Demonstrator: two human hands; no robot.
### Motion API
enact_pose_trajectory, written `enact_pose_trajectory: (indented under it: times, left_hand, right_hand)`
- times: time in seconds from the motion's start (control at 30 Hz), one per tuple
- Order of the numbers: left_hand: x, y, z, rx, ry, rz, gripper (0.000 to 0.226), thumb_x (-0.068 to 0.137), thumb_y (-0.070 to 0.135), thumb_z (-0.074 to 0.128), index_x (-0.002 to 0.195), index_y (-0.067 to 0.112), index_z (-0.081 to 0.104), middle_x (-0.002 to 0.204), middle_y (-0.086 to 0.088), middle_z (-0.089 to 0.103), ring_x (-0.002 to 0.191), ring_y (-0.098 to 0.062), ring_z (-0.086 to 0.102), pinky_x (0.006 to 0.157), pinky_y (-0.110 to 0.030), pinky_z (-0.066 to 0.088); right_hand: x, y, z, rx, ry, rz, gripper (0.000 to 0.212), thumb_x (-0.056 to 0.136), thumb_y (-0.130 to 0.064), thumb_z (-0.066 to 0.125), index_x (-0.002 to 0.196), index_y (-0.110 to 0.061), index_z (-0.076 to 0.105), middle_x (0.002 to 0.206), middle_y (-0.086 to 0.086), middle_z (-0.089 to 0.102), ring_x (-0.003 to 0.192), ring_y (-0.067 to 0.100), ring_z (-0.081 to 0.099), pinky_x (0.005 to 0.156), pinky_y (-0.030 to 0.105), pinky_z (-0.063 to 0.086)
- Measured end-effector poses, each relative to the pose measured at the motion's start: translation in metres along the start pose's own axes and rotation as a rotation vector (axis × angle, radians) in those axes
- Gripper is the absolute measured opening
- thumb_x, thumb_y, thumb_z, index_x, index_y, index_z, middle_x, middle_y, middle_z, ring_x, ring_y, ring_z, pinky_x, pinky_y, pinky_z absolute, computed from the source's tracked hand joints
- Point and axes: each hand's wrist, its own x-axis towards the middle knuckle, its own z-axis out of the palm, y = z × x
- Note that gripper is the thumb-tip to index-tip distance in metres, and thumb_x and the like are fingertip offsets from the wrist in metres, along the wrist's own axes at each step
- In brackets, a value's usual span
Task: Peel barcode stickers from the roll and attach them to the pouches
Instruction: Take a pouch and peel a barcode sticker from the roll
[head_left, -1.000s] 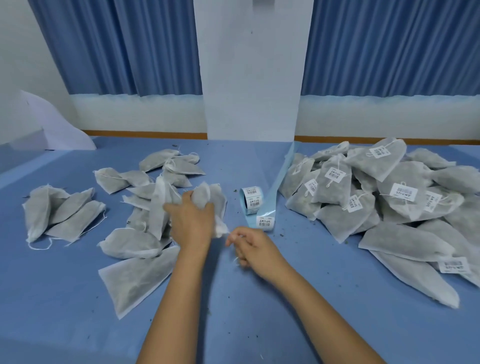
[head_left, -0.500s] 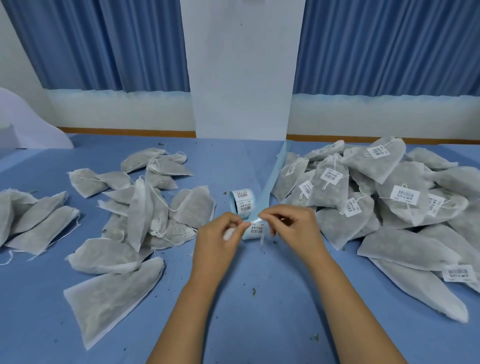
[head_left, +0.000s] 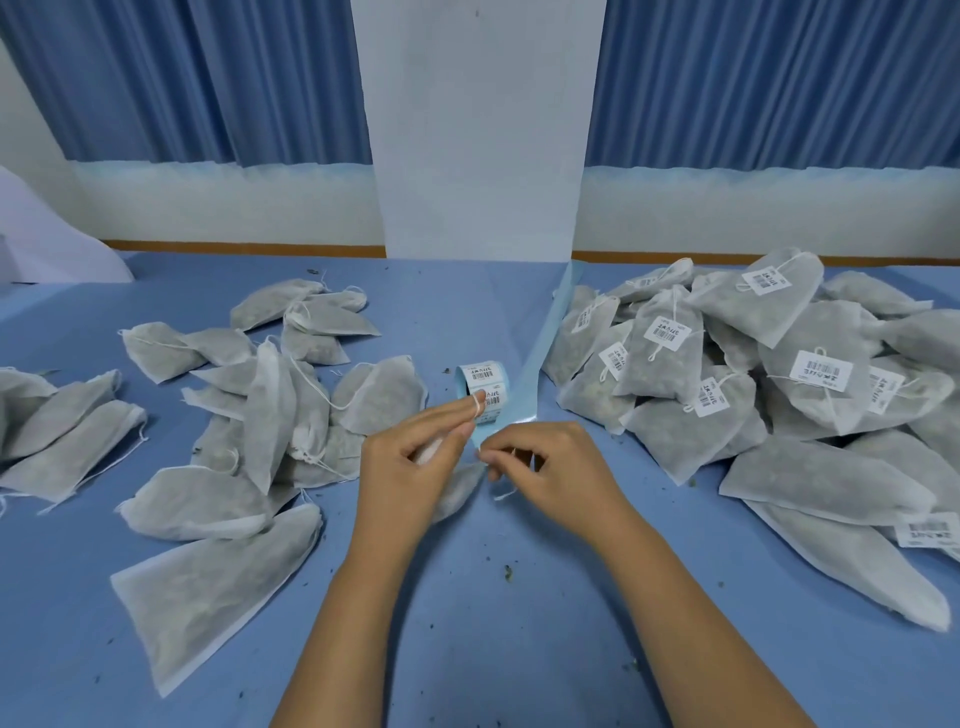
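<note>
The sticker roll (head_left: 483, 383) stands on the blue table, its pale blue backing strip (head_left: 540, 353) trailing toward the back. My left hand (head_left: 415, 467) grips a grey pouch (head_left: 460, 491) under its palm, and its forefinger reaches up to touch the roll's outer barcode sticker. My right hand (head_left: 550, 467) pinches with thumb and forefinger at the loose end of the strip, just below the roll. Whether a sticker is between those fingertips is hidden. A white string hangs below them.
Unlabelled grey pouches (head_left: 270, 410) lie scattered to the left, a large one (head_left: 208, 587) nearest me. Pouches with barcode stickers (head_left: 779, 374) are heaped on the right. A white pillar (head_left: 478, 156) stands at the table's far edge, blue curtains behind.
Both hands went from the left pouches to the roll. The left hand now has a pouch under its palm, and the right hand's pinch has dropped slightly below the roll.
</note>
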Motion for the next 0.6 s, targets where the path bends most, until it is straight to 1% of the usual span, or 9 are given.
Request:
enact_pose_trajectory:
  times: [0.03, 0.07, 0.13, 0.17, 0.27, 0.33, 0.43, 0.53, 0.6]
  left_hand:
    - [0.0, -0.002, 0.001, 0.105, -0.014, 0.031, 0.027, 0.085, -0.001, 0.067, 0.099, 0.02, 0.075, 0.106, 0.012, 0.072, 0.101, 0.001, 0.066, 0.088, -0.013, 0.048]
    - [-0.001, -0.004, 0.001, 0.185, -0.036, 0.058, 0.025, 0.084, 0.0, 0.068, 0.1, 0.018, 0.075, 0.106, 0.01, 0.072, 0.103, 0.001, 0.065, 0.092, -0.015, 0.048]
    - [-0.001, -0.007, 0.002, 0.245, -0.078, 0.053, 0.019, 0.082, 0.005, 0.072, 0.095, 0.016, 0.077, 0.101, 0.007, 0.074, 0.097, -0.002, 0.068, 0.091, -0.022, 0.05]
    - [-0.001, -0.007, 0.003, 0.24, -0.103, 0.023, 0.016, 0.081, 0.007, 0.074, 0.09, 0.019, 0.078, 0.095, 0.008, 0.075, 0.092, -0.003, 0.069, 0.087, -0.023, 0.052]
    - [-0.003, -0.001, 0.007, 0.152, -0.241, -0.078, 0.022, 0.079, 0.012, 0.076, 0.073, 0.033, 0.075, 0.079, 0.014, 0.072, 0.076, -0.002, 0.066, 0.072, -0.015, 0.047]
    - [-0.004, 0.002, 0.011, 0.048, -0.269, -0.107, 0.016, 0.077, 0.017, 0.077, 0.07, 0.031, 0.073, 0.084, 0.011, 0.07, 0.083, -0.004, 0.064, 0.076, -0.012, 0.044]
    - [-0.005, 0.004, 0.014, -0.016, -0.094, -0.127, 0.007, 0.078, 0.018, 0.076, 0.073, 0.023, 0.075, 0.084, 0.009, 0.071, 0.086, -0.006, 0.066, 0.078, -0.013, 0.045]
    - [-0.008, 0.005, 0.016, 0.018, 0.107, -0.133, 0.012, 0.081, 0.014, 0.074, 0.077, 0.024, 0.075, 0.079, 0.013, 0.074, 0.081, -0.001, 0.067, 0.071, -0.008, 0.045]
    - [-0.009, 0.004, 0.017, 0.027, 0.158, -0.112, 0.011, 0.082, 0.011, 0.073, 0.08, 0.022, 0.076, 0.08, 0.014, 0.074, 0.081, 0.0, 0.067, 0.071, -0.007, 0.045]
  right_hand:
    - [0.0, -0.001, -0.002, -0.031, 0.002, -0.048, 0.011, 0.087, -0.017, 0.063, 0.079, -0.017, 0.07, 0.065, -0.011, 0.065, 0.056, 0.006, 0.054, 0.06, 0.022, 0.045]
    - [-0.001, -0.002, -0.004, -0.043, 0.024, -0.085, 0.011, 0.088, -0.017, 0.062, 0.081, -0.017, 0.07, 0.065, -0.013, 0.064, 0.057, 0.004, 0.054, 0.058, 0.019, 0.043]
    - [-0.003, -0.001, -0.01, -0.065, 0.09, -0.134, 0.01, 0.087, -0.015, 0.061, 0.082, -0.016, 0.069, 0.066, -0.02, 0.057, 0.057, -0.004, 0.05, 0.058, 0.007, 0.032]
    - [-0.003, 0.0, -0.013, -0.093, 0.124, -0.153, 0.009, 0.086, -0.014, 0.062, 0.081, -0.015, 0.069, 0.067, -0.022, 0.055, 0.057, -0.008, 0.047, 0.057, 0.005, 0.03]
    - [-0.002, 0.003, -0.014, -0.075, 0.238, -0.157, 0.008, 0.083, -0.01, 0.065, 0.076, -0.012, 0.069, 0.068, -0.011, 0.06, 0.057, -0.001, 0.046, 0.056, 0.008, 0.029]
    - [0.001, 0.004, -0.012, 0.053, 0.307, -0.098, 0.007, 0.081, -0.011, 0.066, 0.075, -0.011, 0.069, 0.07, -0.007, 0.062, 0.058, 0.006, 0.051, 0.053, 0.016, 0.035]
    - [0.005, 0.005, -0.01, 0.199, 0.319, 0.065, 0.008, 0.083, -0.013, 0.068, 0.075, -0.015, 0.068, 0.073, -0.013, 0.061, 0.065, 0.008, 0.054, 0.055, 0.018, 0.037]
    - [0.006, 0.003, -0.004, 0.318, 0.242, 0.207, 0.013, 0.084, -0.01, 0.067, 0.074, -0.018, 0.066, 0.073, -0.015, 0.059, 0.066, 0.006, 0.051, 0.059, 0.017, 0.037]
    - [0.005, -0.001, 0.002, 0.38, 0.166, 0.243, 0.015, 0.084, -0.009, 0.067, 0.072, -0.019, 0.066, 0.071, -0.015, 0.059, 0.063, 0.006, 0.049, 0.061, 0.018, 0.038]
